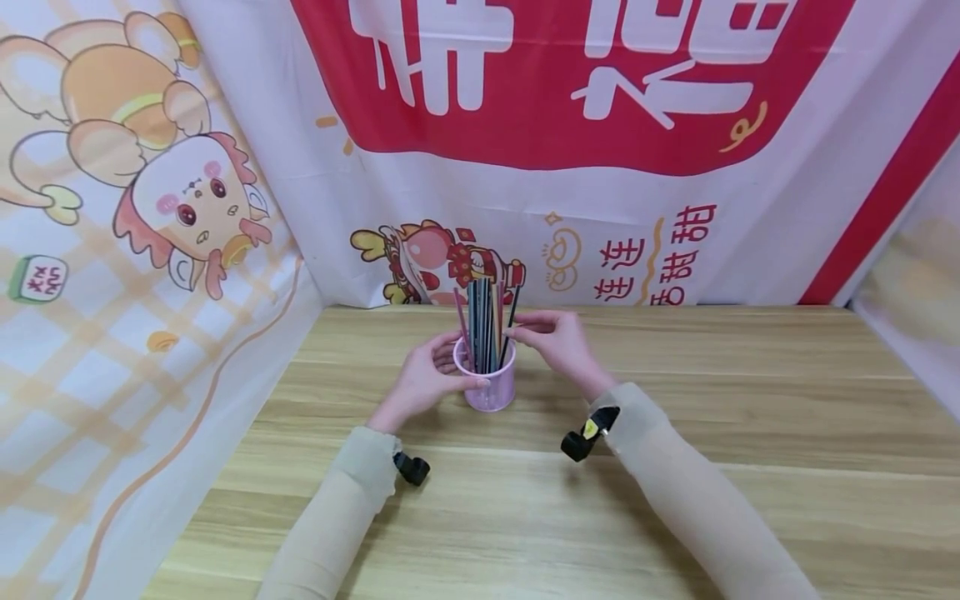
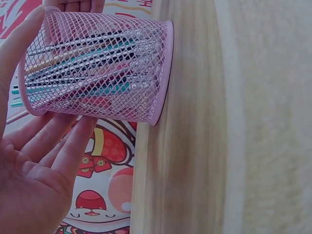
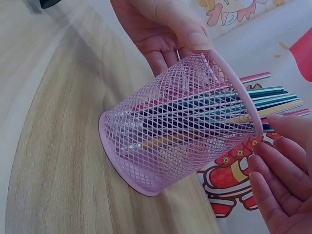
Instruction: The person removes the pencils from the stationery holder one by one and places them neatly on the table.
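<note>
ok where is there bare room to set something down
Bare: the wooden tabletop between the right arm's beige sleeve and the right wall cloth; also between that sleeve and the left arm's beige sleeve, in front of the pink round mesh cup. Crowded: around the cup, with the left hand holding it and the right hand at the thin multicoloured sticks.

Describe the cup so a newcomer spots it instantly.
Find the wooden table, then its far edge below the red-and-white banner. Near that edge, left of the table's middle, is an upright cup. Unlike the slim, multicoloured sticks rising from it, it is wide, round, pink and mesh-walled.
</note>
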{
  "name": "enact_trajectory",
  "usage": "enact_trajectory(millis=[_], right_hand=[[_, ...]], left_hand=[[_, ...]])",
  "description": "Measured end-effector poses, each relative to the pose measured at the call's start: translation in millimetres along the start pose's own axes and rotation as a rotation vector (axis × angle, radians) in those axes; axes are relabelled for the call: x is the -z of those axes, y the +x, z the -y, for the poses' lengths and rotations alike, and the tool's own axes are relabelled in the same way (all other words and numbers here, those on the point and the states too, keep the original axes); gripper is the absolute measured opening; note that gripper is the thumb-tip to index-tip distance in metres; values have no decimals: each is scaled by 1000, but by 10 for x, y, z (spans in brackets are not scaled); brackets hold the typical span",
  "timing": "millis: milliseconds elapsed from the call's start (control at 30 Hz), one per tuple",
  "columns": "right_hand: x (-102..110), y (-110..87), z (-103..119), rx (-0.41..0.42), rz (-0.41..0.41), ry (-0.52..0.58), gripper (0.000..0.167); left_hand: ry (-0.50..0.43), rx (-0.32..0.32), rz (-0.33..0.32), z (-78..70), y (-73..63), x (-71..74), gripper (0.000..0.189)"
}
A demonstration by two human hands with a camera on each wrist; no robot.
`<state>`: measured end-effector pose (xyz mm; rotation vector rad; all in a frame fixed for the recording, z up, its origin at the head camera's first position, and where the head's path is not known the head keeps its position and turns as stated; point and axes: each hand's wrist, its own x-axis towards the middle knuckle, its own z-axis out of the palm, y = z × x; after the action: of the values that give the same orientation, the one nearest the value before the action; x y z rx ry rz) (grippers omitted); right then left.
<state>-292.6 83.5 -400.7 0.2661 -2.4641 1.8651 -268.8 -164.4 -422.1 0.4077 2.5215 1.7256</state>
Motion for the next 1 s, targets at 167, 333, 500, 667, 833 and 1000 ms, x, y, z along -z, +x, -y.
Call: enact_trajectory(millis=[167,333,500,667,833,1000], right_hand=[[-48,10,-13,-2,-12,57,32],[-84,12,-29,-5,-23,92,31],[-102,-5,-35,-13,-49,102,33],[-110,-10,-31,-15,-67,126,32],[-111,-5,-32,-15,-75,159,32],[-95,1,-8,6,-84,242,31]], left_hand=[[-3,-4,3,-5,1,7,94],[6,-1,-1,-9,2,15,93],[12,2,-4,-7,11,20,94],[12,6,2,5,27,21,94],[8,0,5,14,23,22,93],[10,-9,1,28,22,26,93]])
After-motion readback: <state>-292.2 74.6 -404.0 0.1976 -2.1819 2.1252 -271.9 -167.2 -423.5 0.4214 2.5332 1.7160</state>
